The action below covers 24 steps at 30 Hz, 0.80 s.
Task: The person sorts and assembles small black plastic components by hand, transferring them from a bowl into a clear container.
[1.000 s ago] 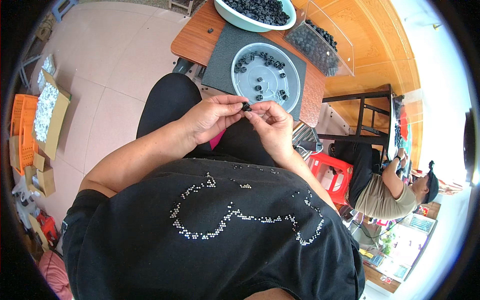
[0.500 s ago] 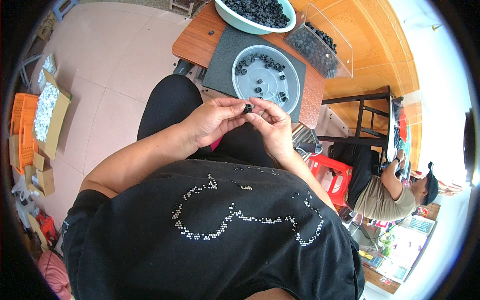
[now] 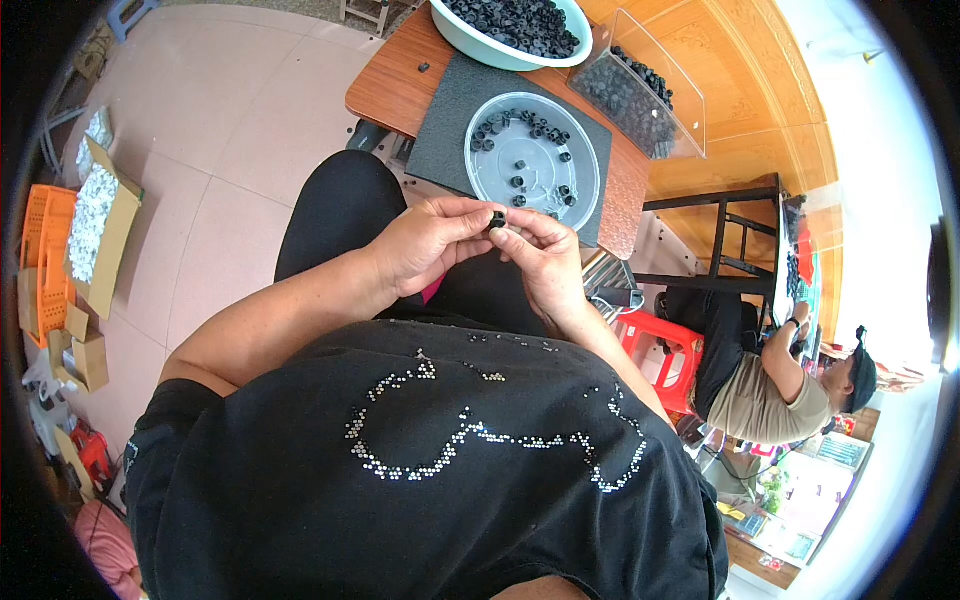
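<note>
A small black ring-shaped part [image 3: 497, 219] is pinched between my two hands above my lap. My left hand [image 3: 433, 244] has thumb and forefinger closed on its left side. On its other side, the thumb and forefinger of my right hand [image 3: 543, 254] grip it too. Just beyond my fingers, a round clear plastic tub [image 3: 545, 180] holds several similar black parts, scattered along its far side and right. The tub rests on a dark grey mat [image 3: 437, 135] on a brown wooden table [image 3: 385, 85].
At the table's far side stand a pale green basin [image 3: 455, 40] heaped with black parts and a clear box [image 3: 690, 125] of more. To the right, a person [image 3: 775, 390] sits on a red stool [image 3: 645, 330] at another bench. Cardboard box [image 3: 125, 235] and orange crate [image 3: 40, 215] stand left.
My right forefinger has come down slightly and closed in on the black part. Otherwise both hands stay in nearly the same place.
</note>
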{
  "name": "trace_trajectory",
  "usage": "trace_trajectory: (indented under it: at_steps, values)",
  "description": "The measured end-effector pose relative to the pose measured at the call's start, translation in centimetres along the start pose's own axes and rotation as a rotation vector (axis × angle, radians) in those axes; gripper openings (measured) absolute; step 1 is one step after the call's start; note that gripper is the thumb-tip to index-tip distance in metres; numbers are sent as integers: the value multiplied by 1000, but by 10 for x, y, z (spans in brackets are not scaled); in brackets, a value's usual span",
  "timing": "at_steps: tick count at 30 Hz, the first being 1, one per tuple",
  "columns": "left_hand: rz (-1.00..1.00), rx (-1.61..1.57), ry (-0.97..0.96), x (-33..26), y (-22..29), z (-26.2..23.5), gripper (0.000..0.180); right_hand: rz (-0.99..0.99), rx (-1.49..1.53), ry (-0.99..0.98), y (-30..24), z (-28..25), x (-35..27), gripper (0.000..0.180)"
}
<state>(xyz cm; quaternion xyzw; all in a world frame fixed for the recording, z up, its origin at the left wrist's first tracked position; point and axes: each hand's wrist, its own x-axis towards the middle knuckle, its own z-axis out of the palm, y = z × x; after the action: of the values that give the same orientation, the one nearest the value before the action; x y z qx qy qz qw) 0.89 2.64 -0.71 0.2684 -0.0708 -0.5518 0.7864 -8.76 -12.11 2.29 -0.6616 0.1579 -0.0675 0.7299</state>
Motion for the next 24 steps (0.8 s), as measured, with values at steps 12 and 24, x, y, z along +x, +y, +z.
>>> trace_trajectory:
  at_steps: [12,24]
  values:
    - [76,121,110,-10,1,20,27,-142,-132,81,10,1,0,14]
    - [100,-6,9,-13,-6,23,32,-271,-134,98,21,2,4,9]
